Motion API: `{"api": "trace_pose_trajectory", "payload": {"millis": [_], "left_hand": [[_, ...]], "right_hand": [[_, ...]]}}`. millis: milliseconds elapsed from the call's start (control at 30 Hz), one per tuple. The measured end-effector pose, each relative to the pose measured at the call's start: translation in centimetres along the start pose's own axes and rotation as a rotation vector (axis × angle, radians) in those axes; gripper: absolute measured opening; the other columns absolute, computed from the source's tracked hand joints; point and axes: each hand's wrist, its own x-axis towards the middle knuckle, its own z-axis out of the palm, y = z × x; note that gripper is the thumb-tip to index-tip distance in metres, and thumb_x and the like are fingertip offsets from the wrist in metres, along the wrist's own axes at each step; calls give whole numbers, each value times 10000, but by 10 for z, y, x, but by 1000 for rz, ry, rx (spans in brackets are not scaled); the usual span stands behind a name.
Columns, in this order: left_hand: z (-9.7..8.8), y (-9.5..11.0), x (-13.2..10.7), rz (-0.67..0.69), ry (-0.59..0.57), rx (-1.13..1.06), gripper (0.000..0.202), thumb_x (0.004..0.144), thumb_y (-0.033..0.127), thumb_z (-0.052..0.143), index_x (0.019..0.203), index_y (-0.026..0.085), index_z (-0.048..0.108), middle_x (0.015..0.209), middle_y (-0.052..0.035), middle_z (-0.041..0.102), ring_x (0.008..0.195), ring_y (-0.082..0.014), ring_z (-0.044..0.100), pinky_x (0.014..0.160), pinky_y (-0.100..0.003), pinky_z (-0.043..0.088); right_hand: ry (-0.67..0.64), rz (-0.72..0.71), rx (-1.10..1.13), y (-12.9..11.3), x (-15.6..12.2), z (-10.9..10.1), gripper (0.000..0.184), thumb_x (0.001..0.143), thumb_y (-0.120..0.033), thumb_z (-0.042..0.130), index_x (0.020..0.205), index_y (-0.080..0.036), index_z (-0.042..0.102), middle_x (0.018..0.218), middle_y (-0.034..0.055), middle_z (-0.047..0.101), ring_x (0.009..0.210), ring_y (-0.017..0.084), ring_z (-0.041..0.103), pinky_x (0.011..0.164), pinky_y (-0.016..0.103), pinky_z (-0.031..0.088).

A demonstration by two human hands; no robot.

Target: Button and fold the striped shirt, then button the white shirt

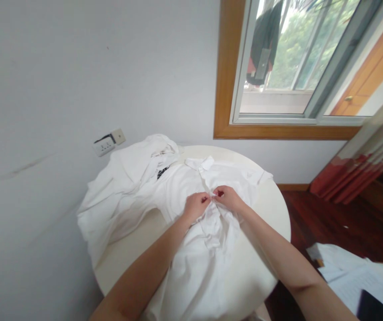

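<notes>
A white collared shirt (191,254) lies face up on a round cream table (275,209), its collar (202,163) toward the wall. My left hand (195,206) and my right hand (227,197) meet over the shirt's front placket, just below the collar. Both hands are closed in a pinch on the placket fabric, fingertips almost touching each other. What lies between the fingertips is too small to make out. My forearms reach in from the bottom of the view across the shirt's lower part.
More white garments (128,187) are heaped on the table's left side and hang over its edge. A wall socket (108,142) sits behind them. A wood-framed window (278,67) is at the upper right, a striped curtain (361,165) beside it, and papers (355,272) lie low on the right.
</notes>
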Motion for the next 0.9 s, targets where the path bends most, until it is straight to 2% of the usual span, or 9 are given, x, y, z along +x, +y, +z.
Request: {"api": "trace_pose_trajectory", "payload": {"millis": [167,267,567,700,900], "left_hand": [[4,-8,2,-54,-31,-114,218,810,362,521,809,224,690,746,13,667,677,-114,549,601,-208,331],[6,-12,3,-81,-38,-189,244,799,381,512,754,205,676,680,14,646,628,-114,538,581,-208,342],[4,-11,4,-123,-52,-437,285,777,388,487,681,166,638,648,-1,636,615,-128,553,601,-224,401],[5,-15,5,-108,-59,-453,287,780,385,474,684,163,630,666,-8,641,636,-133,562,626,-231,414],[5,-17,6,-60,-79,-416,294,804,384,449,703,169,623,681,-4,633,652,-129,558,627,-220,408]], "right_hand": [[-89,-24,-8,-1,-3,-2,93,684,-220,582,753,-162,606,647,-35,551,592,92,458,569,190,331],[-107,-33,-46,-2,-4,-2,100,682,-226,577,752,-162,608,632,-43,526,577,89,423,553,196,310],[-193,-32,-64,-15,-6,-10,126,731,-192,536,674,-157,643,594,-17,568,624,118,473,598,203,327],[-196,-72,-131,-19,-8,-11,190,777,-196,516,645,-153,646,615,10,600,632,125,490,610,209,330],[-249,-193,-149,-15,-7,-11,268,847,-165,428,768,-162,684,746,41,653,710,142,546,673,215,360]]}}
